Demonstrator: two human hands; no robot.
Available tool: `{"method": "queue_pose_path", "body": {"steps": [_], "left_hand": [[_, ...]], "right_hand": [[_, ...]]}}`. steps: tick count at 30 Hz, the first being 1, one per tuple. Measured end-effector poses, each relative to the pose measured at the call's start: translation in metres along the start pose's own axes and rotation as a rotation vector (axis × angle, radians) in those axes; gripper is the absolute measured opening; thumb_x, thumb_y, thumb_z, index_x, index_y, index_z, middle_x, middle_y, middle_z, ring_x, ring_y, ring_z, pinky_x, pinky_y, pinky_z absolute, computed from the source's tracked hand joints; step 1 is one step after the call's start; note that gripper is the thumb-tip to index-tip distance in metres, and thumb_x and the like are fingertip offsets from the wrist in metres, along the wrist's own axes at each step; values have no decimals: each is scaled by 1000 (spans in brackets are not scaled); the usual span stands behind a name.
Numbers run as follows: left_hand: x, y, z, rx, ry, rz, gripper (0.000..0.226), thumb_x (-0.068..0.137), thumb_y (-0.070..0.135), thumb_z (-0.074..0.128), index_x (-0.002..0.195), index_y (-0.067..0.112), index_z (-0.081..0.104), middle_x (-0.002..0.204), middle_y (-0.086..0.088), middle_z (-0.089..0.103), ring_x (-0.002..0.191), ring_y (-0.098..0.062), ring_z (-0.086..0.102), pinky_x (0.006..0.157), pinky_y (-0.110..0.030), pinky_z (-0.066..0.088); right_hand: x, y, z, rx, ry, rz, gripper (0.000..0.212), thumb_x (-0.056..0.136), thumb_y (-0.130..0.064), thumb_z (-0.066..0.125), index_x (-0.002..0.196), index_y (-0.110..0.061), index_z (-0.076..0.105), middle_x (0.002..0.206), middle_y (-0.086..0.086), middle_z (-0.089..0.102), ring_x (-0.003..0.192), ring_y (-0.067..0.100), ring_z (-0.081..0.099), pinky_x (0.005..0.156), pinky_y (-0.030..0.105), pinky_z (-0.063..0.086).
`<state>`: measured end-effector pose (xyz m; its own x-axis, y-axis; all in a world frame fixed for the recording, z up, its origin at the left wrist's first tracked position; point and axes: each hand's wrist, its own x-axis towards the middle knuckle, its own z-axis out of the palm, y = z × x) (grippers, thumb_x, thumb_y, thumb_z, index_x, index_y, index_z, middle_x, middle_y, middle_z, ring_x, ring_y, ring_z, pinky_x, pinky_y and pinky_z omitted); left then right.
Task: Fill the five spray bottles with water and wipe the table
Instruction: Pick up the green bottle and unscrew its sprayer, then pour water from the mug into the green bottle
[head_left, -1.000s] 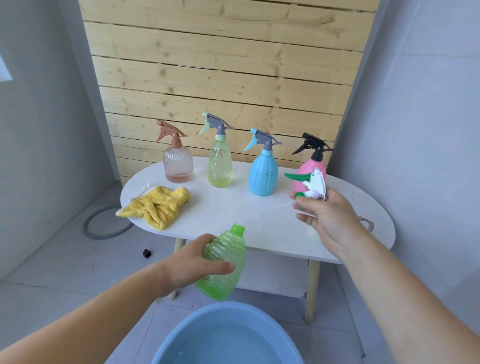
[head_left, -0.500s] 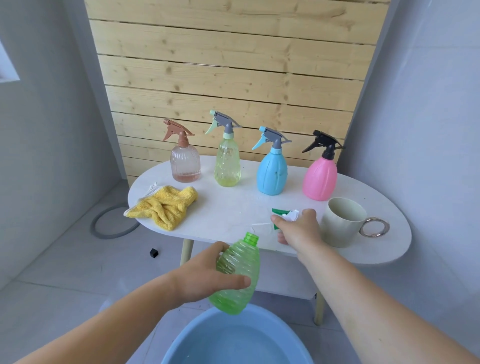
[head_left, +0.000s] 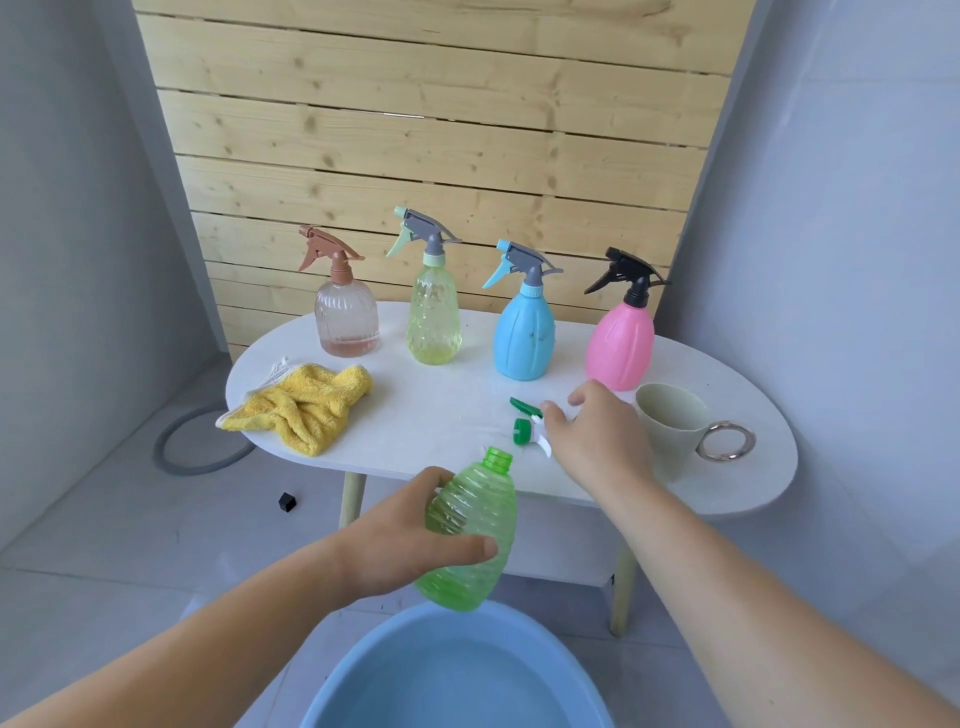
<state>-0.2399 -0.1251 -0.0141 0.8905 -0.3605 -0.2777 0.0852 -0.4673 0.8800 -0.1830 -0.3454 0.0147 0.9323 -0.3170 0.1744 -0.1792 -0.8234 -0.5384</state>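
The green spray top (head_left: 525, 423) is now laid on the table (head_left: 441, 410) at 1 o'clock, under the loose fingers of the right hand (head_left: 597, 441), so the green bottle (head_left: 470, 540), gripped tight by the left hand (head_left: 395, 540), can be filled over the tub (head_left: 374, 654) at 6 o'clock.

head view, facing down (close), table (head_left: 447, 415)

Pale mug (head_left: 675, 452) upright; grey ring (head_left: 197, 469), black cube (head_left: 287, 502) on floor (head_left: 104, 571).

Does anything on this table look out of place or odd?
The green spray head lies on its side on the table, off its bottle; the green bottle, open-necked, is held in the left hand.
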Motion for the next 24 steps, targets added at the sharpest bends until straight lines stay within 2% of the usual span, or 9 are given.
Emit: {"method": "queue_pose_path", "body": {"steps": [4,6,8,10,13,16,17,19,24], "left_hand": [[5,6,12,-32,-17,37,71,62,55,85,121,35,53,107,5,73,97,-11,72,91,-35,59],[7,10,20,-48,-40,59,73,61,56,85,122,34,54,109,5,73,100,-12,72,94,-37,58],[9,13,27,-65,-67,70,72,62,54,86,123,32,54,109,3,74,102,-13,72,95,-39,57],[11,16,36,-70,-99,77,70,65,50,86,123,30,54,108,2,74,102,-15,72,95,-39,57],[13,19,46,-64,-120,87,66,68,45,86,123,28,54,107,0,74,101,-16,72,93,-36,58],[16,21,54,-54,-131,88,69,65,46,86,124,27,54,110,-2,74,103,-17,71,95,-38,57],[16,21,56,-49,-131,89,71,63,49,86,123,27,54,110,-3,73,103,-18,71,96,-40,57],[17,21,61,-55,-130,88,75,60,51,85,123,27,54,110,-3,73,103,-18,71,96,-41,56],[10,17,65,-79,-115,98,74,61,49,86,124,29,55,110,2,74,103,-15,72,95,-38,58]], "right_hand": [[7,13,-34,84,216,-71,22,94,-40,52,101,-21,62,91,-2,65,84,25,59,66,32,42],[12,31,-51,72,299,-60,21,94,-37,50,96,-21,65,97,1,62,93,26,57,71,34,42],[18,54,-64,4,314,11,27,94,-39,48,103,-22,67,111,6,57,109,31,50,85,40,44],[23,80,-74,-53,242,146,38,96,-47,41,116,-25,66,126,11,52,121,36,43,100,48,40],[24,104,-83,51,86,299,50,96,-53,34,129,-24,58,137,11,48,121,36,45,100,46,41],[18,109,-90,195,-42,309,46,100,-37,36,122,-4,59,116,14,61,101,34,52,84,43,45],[16,111,-90,257,-67,299,42,100,-32,39,118,1,58,102,9,64,96,36,56,88,49,48],[12,119,-89,331,-80,295,30,99,-32,47,108,-5,59,86,-3,62,88,34,66,93,54,51],[8,125,-95,377,-215,326,32,99,-35,53,105,-4,58,95,5,64,84,27,70,85,42,59]]}}
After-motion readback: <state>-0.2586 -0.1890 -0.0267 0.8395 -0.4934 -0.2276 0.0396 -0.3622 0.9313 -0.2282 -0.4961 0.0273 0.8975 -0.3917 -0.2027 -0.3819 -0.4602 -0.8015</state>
